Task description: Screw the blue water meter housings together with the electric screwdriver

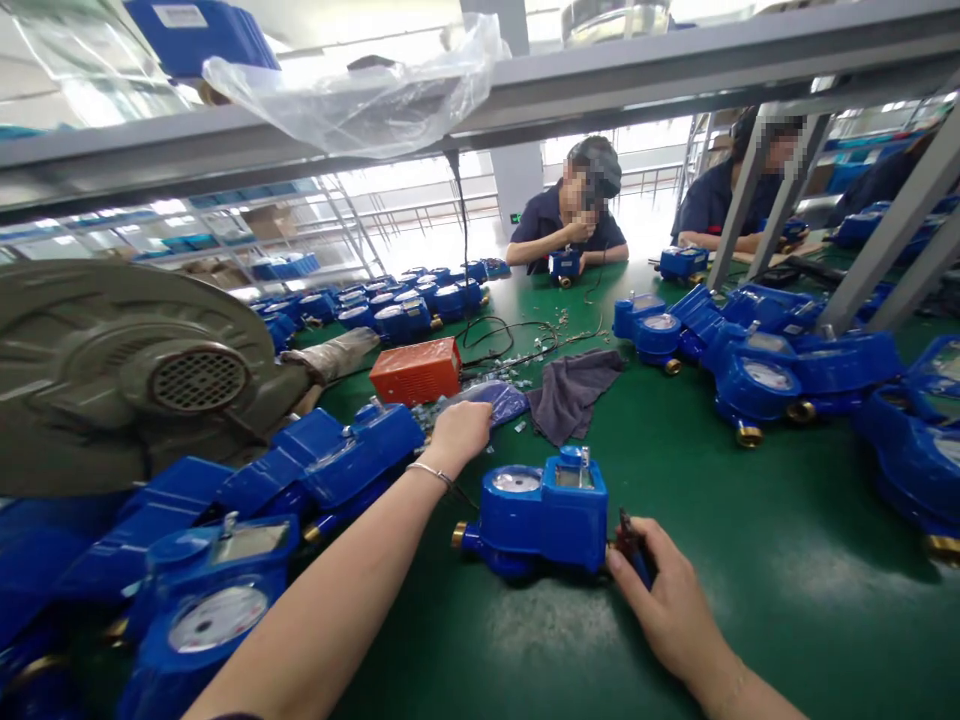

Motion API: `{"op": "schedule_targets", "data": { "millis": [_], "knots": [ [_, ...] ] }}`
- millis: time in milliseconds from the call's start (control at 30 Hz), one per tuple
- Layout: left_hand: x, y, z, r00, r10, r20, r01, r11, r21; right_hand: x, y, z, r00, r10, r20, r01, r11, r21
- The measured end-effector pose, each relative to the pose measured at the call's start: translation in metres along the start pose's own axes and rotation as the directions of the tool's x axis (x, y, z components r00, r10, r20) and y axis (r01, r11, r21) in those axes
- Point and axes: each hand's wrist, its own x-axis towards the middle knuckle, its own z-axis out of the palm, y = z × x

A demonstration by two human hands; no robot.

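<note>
A blue water meter [544, 515] with a round white dial and a brass end sits on the green table in front of me. At its right end, my right hand [667, 590] is closed round small pliers [634, 548] with dark jaws and a bluish handle. The thumb is close to the meter's right end; whether it touches cannot be told. My left hand [461, 437] stretches out past the meter, fingers curled down at a purplish-blue plastic bag [508, 401] with small clear pieces about it. What those fingers hold is hidden.
An orange box [415, 371] with black cables and a grey cloth [574, 393] lie beyond. A large blower [135, 375] stands at left. Several blue meters [757, 375] crowd both sides. A grey shelf beam [600, 75] crosses overhead. Co-workers [568, 215] sit across the table.
</note>
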Motion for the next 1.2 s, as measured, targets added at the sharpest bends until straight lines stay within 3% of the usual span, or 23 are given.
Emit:
{"op": "schedule_targets", "data": {
  "millis": [133,233,333,433,600,700,867,1000,1100,1200],
  "knots": [
    [0.02,0.031,-0.006,0.98,0.194,-0.042,-0.197,0.978,-0.073,0.003,0.0,0.002,1.0,-0.007,0.0,0.007,1.0,0.005],
    [0.03,0.047,-0.009,0.966,0.252,-0.06,-0.258,0.958,-0.123,0.004,-0.001,0.002,1.0,-0.007,0.0,0.007,1.0,0.005],
    [0.038,0.043,-0.016,0.971,0.224,-0.077,-0.234,0.961,-0.147,0.004,-0.002,0.002,1.0,-0.003,0.008,0.003,1.0,0.007],
    [0.042,0.023,-0.029,0.983,0.159,-0.089,-0.171,0.975,-0.143,0.003,-0.001,0.002,1.0,0.008,0.01,-0.008,1.0,0.012],
    [0.035,-0.009,-0.037,0.984,0.17,0.043,-0.165,0.981,-0.105,0.002,0.004,0.005,1.0,0.021,-0.003,-0.021,0.999,0.025],
    [0.027,-0.009,-0.025,0.98,0.174,0.097,-0.168,0.983,-0.067,0.002,0.007,0.006,0.999,0.024,-0.029,-0.023,0.999,0.035],
    [0.017,0.006,-0.022,0.998,0.063,-0.006,-0.063,0.996,-0.06,0.002,0.008,0.006,0.999,0.013,-0.034,-0.012,0.999,0.032],
    [-0.025,0.024,-0.053,0.992,0.11,-0.064,-0.12,0.978,-0.172,0.002,0.006,0.003,0.999,0.015,-0.032,-0.015,1.0,0.021],
    [-0.084,0.053,-0.072,0.98,0.155,-0.128,-0.187,0.937,-0.294,0.003,0.011,0.002,0.996,0.063,-0.066,-0.062,0.998,0.026],
    [-0.147,0.092,-0.07,0.978,0.179,-0.104,-0.205,0.908,-0.365,0.001,0.022,0.0,0.988,0.117,-0.102,-0.111,0.992,0.063]
  ]
}}
